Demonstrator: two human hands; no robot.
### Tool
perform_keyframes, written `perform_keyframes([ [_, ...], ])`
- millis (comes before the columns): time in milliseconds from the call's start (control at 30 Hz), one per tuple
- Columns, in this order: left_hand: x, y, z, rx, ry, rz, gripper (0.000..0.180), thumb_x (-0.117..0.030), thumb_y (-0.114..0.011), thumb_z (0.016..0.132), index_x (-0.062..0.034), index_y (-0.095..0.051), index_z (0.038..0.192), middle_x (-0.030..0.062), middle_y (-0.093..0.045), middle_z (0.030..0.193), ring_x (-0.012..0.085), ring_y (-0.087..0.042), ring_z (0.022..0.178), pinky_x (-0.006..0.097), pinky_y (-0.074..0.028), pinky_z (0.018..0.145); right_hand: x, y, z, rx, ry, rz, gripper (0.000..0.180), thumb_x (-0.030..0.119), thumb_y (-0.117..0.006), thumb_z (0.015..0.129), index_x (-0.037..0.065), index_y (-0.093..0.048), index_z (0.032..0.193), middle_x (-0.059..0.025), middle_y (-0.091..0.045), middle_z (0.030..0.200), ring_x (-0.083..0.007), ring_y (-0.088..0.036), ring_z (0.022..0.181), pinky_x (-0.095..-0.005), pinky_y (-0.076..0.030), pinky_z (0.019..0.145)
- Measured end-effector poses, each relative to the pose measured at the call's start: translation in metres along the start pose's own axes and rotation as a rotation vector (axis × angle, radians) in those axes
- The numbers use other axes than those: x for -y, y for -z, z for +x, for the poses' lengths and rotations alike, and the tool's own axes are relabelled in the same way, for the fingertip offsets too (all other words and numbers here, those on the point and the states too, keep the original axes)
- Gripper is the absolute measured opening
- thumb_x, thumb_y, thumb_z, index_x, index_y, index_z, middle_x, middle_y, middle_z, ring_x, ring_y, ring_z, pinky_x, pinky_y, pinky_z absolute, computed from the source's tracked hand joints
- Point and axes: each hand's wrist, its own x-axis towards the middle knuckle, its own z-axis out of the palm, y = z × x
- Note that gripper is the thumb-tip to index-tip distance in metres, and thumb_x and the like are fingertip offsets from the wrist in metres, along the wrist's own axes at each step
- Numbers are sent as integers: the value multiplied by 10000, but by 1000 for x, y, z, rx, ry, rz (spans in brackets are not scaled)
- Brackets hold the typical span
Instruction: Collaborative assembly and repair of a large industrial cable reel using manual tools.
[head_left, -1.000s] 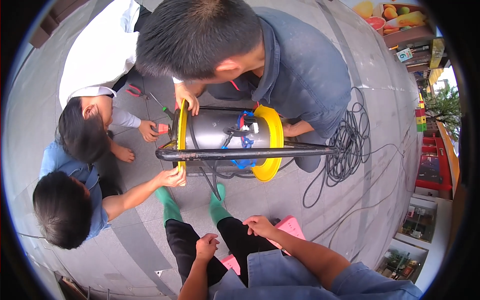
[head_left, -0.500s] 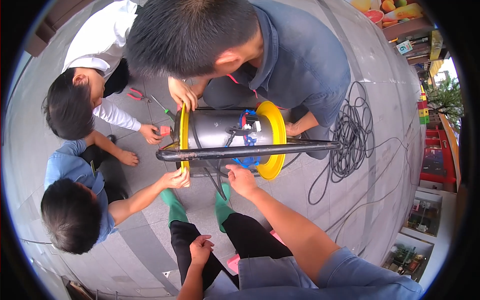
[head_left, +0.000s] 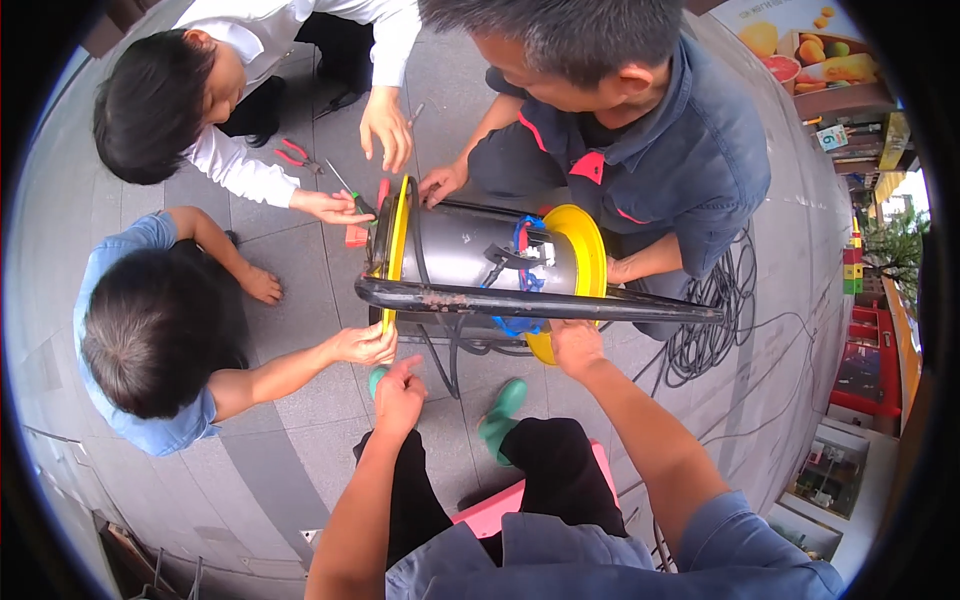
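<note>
In front of me lies a cable reel with a grey drum [head_left: 450, 250], a yellow flange at each end and a black tube frame [head_left: 540, 301]. Blue bands, a white fitting and black leads sit on the drum. At the near edge of the right yellow flange [head_left: 588, 250], my right hand [head_left: 577, 347] is closed on the reel, its fingertips partly hidden. My left hand [head_left: 399, 392] is raised below the left yellow flange [head_left: 400, 235], fingers partly stretched, holding nothing. A co-worker's hand [head_left: 367, 345] touches that flange just above it.
Across from me, a person in dark clothes [head_left: 690, 170] has both hands at the reel. A white-sleeved co-worker's hand [head_left: 335, 207] is beside a green-handled screwdriver [head_left: 360, 202]. Red-handled pliers [head_left: 298, 156] and a coil of black cable [head_left: 725, 300] lie on the paving.
My right hand has moved from the drum to the right flange. My left hand has risen from my lap toward the reel. The white-sleeved person has brought both hands near its left end.
</note>
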Motion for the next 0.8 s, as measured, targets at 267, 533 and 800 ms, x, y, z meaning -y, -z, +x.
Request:
perform_keyframes([
  [267,-24,-37,60,-259,25,309,716,-84,-503,734,-130,-224,1391,150,-611,710,320,-601,691,423,-462,653,-19,-3,77,-215,259,-229,370,161,-467,812,-23,-504,1131,-191,-505,1183,-341,-466,1138,-462,-415,908],
  [533,-21,-62,87,-387,43,194,826,-40,-499,726,-169,-76,1423,162,-599,666,326,-602,645,421,-470,609,21,45,95,-421,206,28,201,208,-507,743,56,-639,735,-188,-623,708,-352,-613,689,-436,-485,673],
  [800,-9,-53,85,-312,-19,315,868,21,-483,711,-238,-63,1425,164,-560,621,325,-566,572,430,-436,543,108,39,150,-446,695,-96,296,15,-507,713,-1,-585,998,-166,-587,1061,-306,-548,1004,-383,-451,832],
])
